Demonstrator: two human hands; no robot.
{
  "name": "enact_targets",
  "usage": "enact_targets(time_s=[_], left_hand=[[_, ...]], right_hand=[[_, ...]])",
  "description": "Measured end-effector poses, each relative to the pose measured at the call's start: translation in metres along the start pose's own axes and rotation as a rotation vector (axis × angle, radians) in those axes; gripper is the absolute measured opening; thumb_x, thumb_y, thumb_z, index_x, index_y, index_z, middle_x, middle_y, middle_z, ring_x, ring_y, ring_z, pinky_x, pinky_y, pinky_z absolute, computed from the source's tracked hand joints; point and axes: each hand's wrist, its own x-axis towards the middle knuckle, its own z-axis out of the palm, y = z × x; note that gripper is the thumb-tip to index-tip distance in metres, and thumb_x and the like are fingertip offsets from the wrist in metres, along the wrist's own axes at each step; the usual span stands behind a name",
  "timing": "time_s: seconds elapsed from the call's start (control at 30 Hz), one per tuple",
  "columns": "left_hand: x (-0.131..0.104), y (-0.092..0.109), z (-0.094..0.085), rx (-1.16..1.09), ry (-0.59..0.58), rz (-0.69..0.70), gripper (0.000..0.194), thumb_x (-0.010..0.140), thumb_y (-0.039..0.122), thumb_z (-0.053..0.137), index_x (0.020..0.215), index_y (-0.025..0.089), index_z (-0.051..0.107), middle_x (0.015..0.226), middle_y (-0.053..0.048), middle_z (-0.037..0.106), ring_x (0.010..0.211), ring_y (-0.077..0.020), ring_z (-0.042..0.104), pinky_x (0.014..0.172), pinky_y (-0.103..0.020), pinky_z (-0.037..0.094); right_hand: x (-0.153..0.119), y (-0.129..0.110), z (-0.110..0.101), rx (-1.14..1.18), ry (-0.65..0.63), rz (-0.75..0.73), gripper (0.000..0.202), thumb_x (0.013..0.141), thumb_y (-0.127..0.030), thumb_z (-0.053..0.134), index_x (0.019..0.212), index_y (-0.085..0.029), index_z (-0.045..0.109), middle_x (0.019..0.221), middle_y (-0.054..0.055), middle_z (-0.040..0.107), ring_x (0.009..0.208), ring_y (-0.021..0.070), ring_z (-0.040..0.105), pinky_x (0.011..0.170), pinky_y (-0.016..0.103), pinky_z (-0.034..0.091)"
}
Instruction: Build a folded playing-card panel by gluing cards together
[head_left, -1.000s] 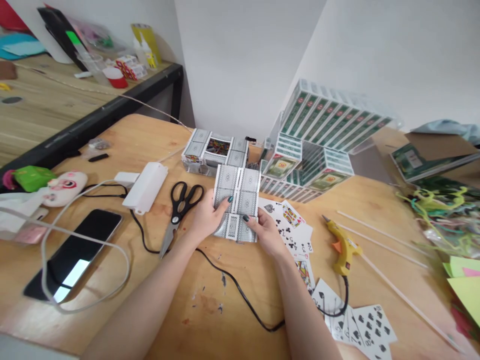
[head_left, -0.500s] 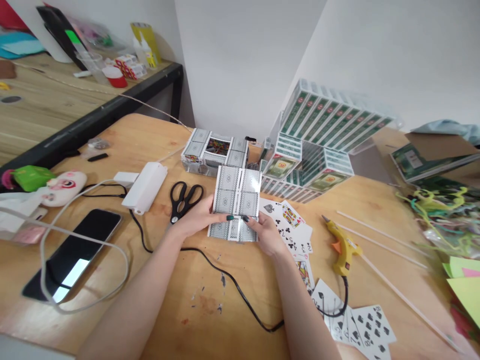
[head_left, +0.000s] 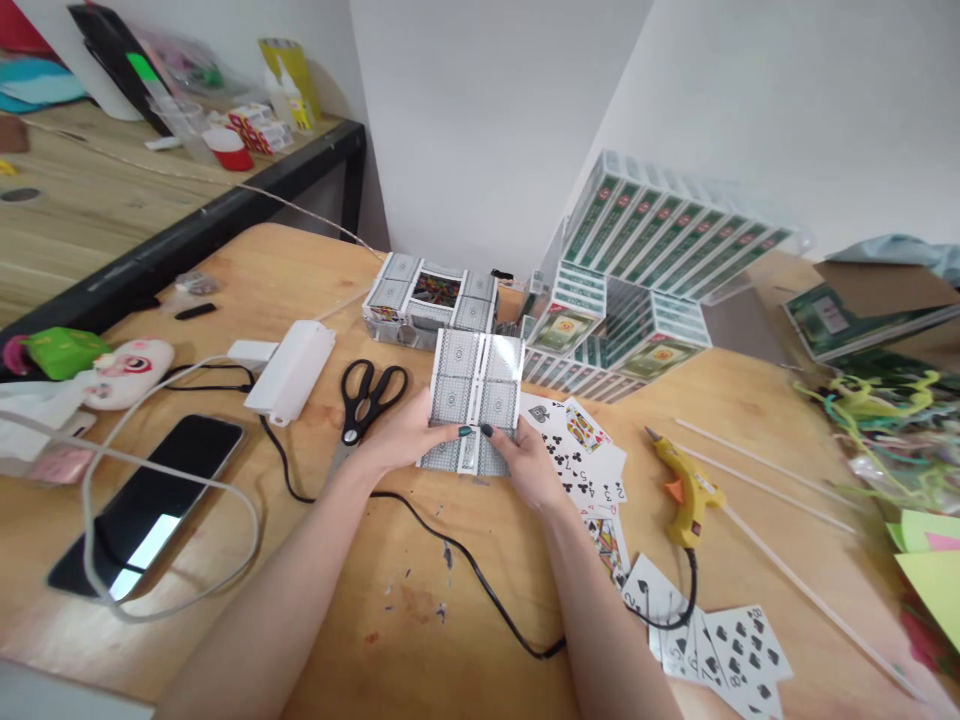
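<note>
Between my two hands is a panel of joined playing cards (head_left: pixel 457 378), their grey patterned backs facing me. My left hand (head_left: pixel 405 432) grips its left edge, the thumb lying across the front. On the opposite edge my right hand (head_left: pixel 529 462) does the same, its thumb tip close to the left one. The fingers behind the panel are hidden. Just beyond stands a box built of playing cards (head_left: pixel 397 290) with an opening in its top. Black-handled scissors (head_left: pixel 367 405) lie beside my left hand. Loose face-up playing cards (head_left: pixel 592 470) spread to the right of my right hand.
A yellow glue gun (head_left: pixel 690 495) rests at the right, near several glue sticks (head_left: pixel 772 480). Stacked card decks (head_left: pixel 667 240) rise behind. At the left are a phone (head_left: pixel 150 500), a white power adapter (head_left: pixel 292 370) and looping cables. A black cord (head_left: pixel 465 570) crosses the table in front.
The card panel has tipped slightly, so the glare has moved from its lower part to its upper right. Both hands keep their hold, almost in the same place.
</note>
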Motion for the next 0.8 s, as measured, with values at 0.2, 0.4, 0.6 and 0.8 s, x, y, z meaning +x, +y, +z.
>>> enact_targets(time_s=[0.2, 0.4, 0.6, 0.8], left_hand=[[0.001, 0.009, 0.006, -0.036, -0.012, -0.002, 0.046, 0.074, 0.031, 0.066, 0.115, 0.020, 0.047, 0.118, -0.009, 0.063, 0.114, -0.0248, 0.057, 0.094, -0.044, 0.046], [0.001, 0.007, 0.015, 0.029, 0.231, 0.012, 0.032, 0.084, 0.041, 0.049, 0.110, 0.023, 0.048, 0.120, -0.007, 0.061, 0.113, -0.0222, 0.057, 0.095, -0.039, 0.043], [0.002, 0.001, 0.019, 0.186, 0.291, 0.070, 0.026, 0.085, 0.041, 0.046, 0.105, 0.025, 0.045, 0.116, -0.008, 0.060, 0.111, -0.0208, 0.056, 0.095, -0.036, 0.042], [0.002, 0.000, 0.019, 0.263, 0.306, 0.094, 0.023, 0.085, 0.039, 0.045, 0.102, 0.024, 0.043, 0.114, -0.009, 0.060, 0.111, -0.0214, 0.056, 0.092, -0.035, 0.044]], right_hand=[[0.001, 0.000, 0.005, -0.184, 0.140, -0.124, 0.029, 0.082, -0.038, 0.060, 0.106, -0.020, 0.055, 0.113, 0.008, 0.065, 0.107, 0.0236, 0.058, 0.098, 0.042, 0.044], [-0.002, -0.005, 0.008, -0.079, -0.004, 0.004, 0.030, 0.084, -0.046, 0.055, 0.103, -0.026, 0.042, 0.095, 0.003, 0.064, 0.060, 0.0157, 0.064, 0.049, 0.031, 0.055], [-0.006, -0.006, 0.013, -0.141, 0.001, 0.018, 0.032, 0.083, -0.048, 0.055, 0.095, -0.027, 0.035, 0.068, -0.006, 0.057, 0.035, 0.0098, 0.051, 0.031, 0.024, 0.045], [-0.007, -0.006, 0.013, -0.181, 0.010, 0.034, 0.033, 0.083, -0.048, 0.056, 0.089, -0.027, 0.032, 0.057, -0.010, 0.050, 0.034, 0.0101, 0.049, 0.030, 0.022, 0.042]])
